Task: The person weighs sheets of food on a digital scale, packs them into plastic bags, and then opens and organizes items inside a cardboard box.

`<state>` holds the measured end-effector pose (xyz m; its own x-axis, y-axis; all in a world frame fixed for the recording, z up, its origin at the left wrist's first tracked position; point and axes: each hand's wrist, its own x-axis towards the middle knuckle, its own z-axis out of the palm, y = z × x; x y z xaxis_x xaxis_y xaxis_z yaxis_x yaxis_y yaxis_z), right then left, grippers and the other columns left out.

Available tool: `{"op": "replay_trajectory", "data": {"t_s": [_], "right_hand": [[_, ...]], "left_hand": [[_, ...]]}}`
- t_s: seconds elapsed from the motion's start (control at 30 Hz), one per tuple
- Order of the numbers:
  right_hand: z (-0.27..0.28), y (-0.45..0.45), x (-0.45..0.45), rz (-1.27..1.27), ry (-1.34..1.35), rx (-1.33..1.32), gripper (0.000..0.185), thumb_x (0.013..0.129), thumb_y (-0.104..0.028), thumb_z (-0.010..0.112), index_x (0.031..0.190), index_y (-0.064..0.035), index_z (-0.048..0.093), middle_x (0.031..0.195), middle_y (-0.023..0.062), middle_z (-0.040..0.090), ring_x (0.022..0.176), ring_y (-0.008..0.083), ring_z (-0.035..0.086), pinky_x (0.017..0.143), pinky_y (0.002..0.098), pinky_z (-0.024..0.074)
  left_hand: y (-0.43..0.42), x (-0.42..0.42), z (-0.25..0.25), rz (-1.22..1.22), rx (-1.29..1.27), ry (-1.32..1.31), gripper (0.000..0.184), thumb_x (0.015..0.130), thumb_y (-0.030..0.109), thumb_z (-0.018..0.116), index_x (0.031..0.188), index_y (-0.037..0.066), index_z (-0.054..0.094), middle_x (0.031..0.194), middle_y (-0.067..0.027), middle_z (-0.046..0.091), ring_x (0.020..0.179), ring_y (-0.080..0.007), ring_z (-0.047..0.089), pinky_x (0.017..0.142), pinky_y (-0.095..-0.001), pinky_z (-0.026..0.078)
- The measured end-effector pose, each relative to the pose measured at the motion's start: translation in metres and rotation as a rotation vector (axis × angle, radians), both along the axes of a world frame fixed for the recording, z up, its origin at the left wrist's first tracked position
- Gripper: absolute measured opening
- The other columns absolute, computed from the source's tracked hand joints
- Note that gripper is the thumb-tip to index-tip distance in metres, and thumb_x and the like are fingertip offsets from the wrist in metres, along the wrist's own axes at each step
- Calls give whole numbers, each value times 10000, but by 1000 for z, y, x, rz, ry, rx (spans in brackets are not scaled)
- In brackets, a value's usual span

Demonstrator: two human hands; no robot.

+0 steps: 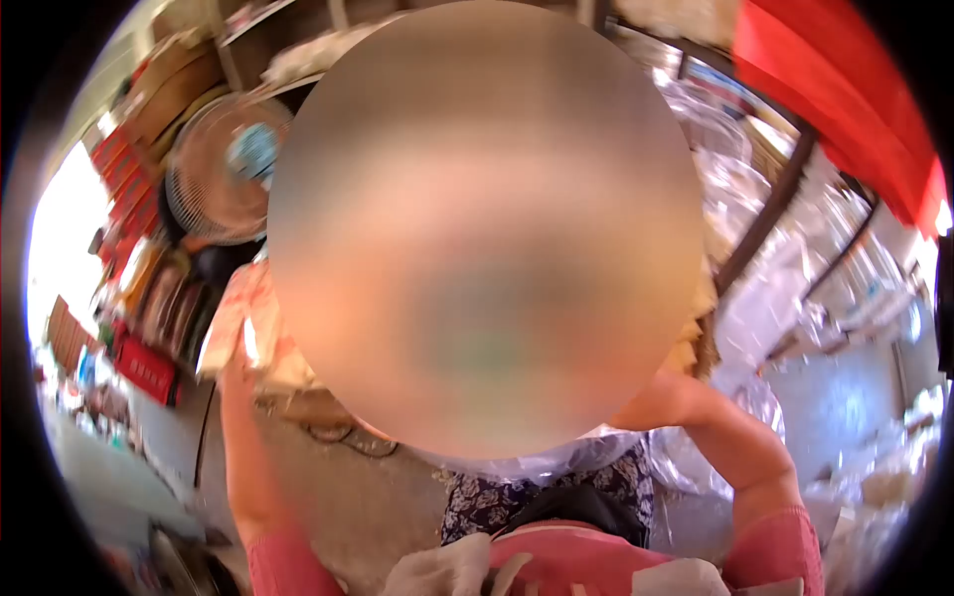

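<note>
Two hands reach forward, and one round blur stands in the way, covering the middle of the view; the left hand, itself smeared, is at the near edge of a pale, red-marked sheet, which runs in under the blur on the left; whether its fingers grip or merely touch, I cannot tell; the right hand passes under the blur's lower right, fingers hidden, so its state cannot be told either; beyond the sheet stands a fan, with red boxes to its left and a red case lower down; on the right, clear plastic bunches around a dark bar, with red cloth above.
</note>
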<state>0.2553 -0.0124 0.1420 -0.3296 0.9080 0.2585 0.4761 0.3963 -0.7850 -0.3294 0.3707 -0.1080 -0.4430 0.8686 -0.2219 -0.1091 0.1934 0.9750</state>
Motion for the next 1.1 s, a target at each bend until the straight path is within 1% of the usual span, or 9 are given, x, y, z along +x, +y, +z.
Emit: {"op": "replay_trajectory", "data": {"t_s": [0.1,0.13,0.23,0.37,0.47,0.53,0.57,0.77,1.1], "right_hand": [[17,-20,-18,233,484,-112,279,926,-186,525,1146,-17,550,923,94,635,766,133,640,690,269,502],[23,-26,-23,299,557,-138,296,937,-192,508,1155,7,528,949,90,621,787,120,629,691,252,501],[53,-51,-24,535,734,-284,331,910,-205,557,1161,7,513,996,104,598,829,158,616,735,290,495],[72,-77,-28,653,1035,-519,450,953,-326,439,1228,27,491,1144,134,558,1023,184,564,813,296,503],[84,-83,-26,685,1032,-509,444,957,-322,427,1212,35,502,1094,123,581,987,179,572,800,290,502],[103,-86,-19,654,940,-614,437,961,-314,422,1209,37,505,1089,125,584,968,178,577,802,291,500],[113,-88,-16,640,894,-665,434,963,-311,420,1207,38,506,1087,126,585,959,177,580,802,291,498],[84,-98,-26,762,1018,-356,388,961,-261,444,1175,52,525,1040,144,606,939,179,592,798,296,491],[38,-93,-40,675,1249,-24,319,936,-170,491,1100,98,542,963,213,618,882,295,617,757,335,490]], "left_hand": [[-34,20,32,-93,-74,-58,283,725,171,734,959,76,604,602,29,388,460,-95,390,371,-264,327],[-16,-16,10,-143,-82,119,472,708,157,741,1115,12,549,649,-12,470,494,-138,467,361,-306,374],[-64,2,-15,194,579,1354,503,699,47,632,1174,-36,490,969,-141,568,746,-259,583,754,-299,489],[-233,160,55,-358,633,930,133,727,-4,533,619,64,574,616,-25,541,604,-139,531,567,-253,416],[-305,210,11,-656,515,759,153,771,92,533,634,95,601,543,-27,521,502,-143,503,486,-283,410],[-351,235,-2,-1006,226,934,63,784,118,594,816,157,630,670,-107,628,620,-253,642,558,-375,490],[-363,238,-51,-1145,291,615,97,776,37,510,798,71,598,727,-82,599,654,-173,591,614,-315,483],[-411,263,-144,-1455,159,605,145,787,111,510,694,103,622,587,-71,569,524,-180,545,500,-310,433],[-427,305,-52,-1367,16,760,175,679,58,495,646,117,657,563,-109,585,492,-239,581,485,-331,444]]}}
